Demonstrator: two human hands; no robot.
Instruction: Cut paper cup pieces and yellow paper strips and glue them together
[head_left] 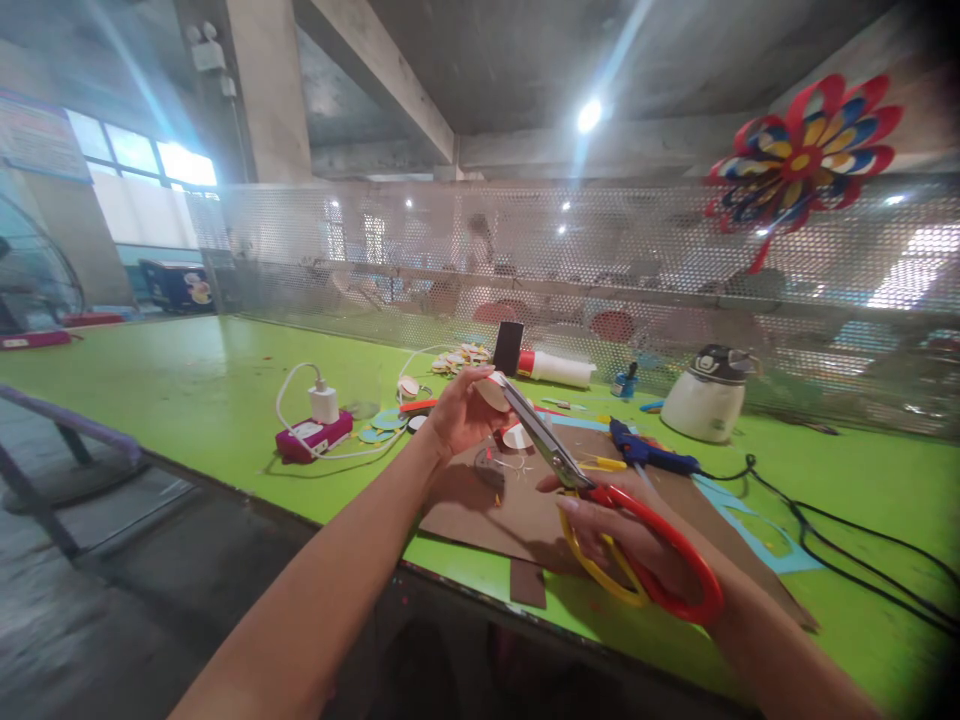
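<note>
Right hand (637,545) is through the red and yellow handles of the scissors (592,480), fingers wrapped around them, blades meeting a small pale paper piece (491,392). Left hand (461,410) pinches that piece above the brown cardboard sheet (517,510) on the green table (202,390). A blue glue gun (649,452) lies just beyond, a pink power strip (313,435) sits off left.
</note>
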